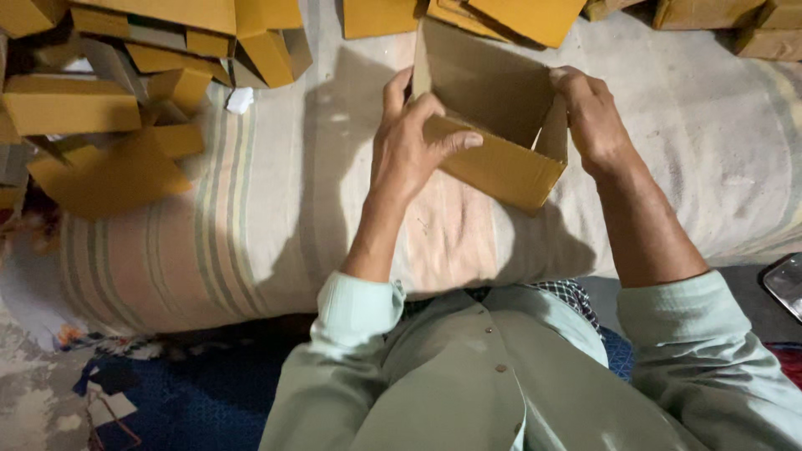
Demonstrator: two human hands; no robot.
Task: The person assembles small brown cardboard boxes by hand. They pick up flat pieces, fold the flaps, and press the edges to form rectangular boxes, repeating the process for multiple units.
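A person in a pale green button-up shirt [468, 376] held a half-formed yellow-brown corrugated cardboard box [501, 125] over a striped beige cloth-covered cushion [276, 209], seen from above. The left hand [411, 142] was closed on the box's near-left corner — thumb lying along the front panel, fingers curled over the upper edge. The right hand [590, 113] gripped the right-side wall, fingers hooked over its top rim. The box sat open-topped and tilted, its lower front corner touching or just above the cushion; which one could not be told.

To the left lay a loose heap of similar yellow cardboard boxes and flaps [109, 100], with a small scrap of white paper [240, 100] beside them. More flat yellow cardboard pieces [501, 17] lined the far edge — just behind the held box. A dark phone-like object [787, 284] showed at the right edge.
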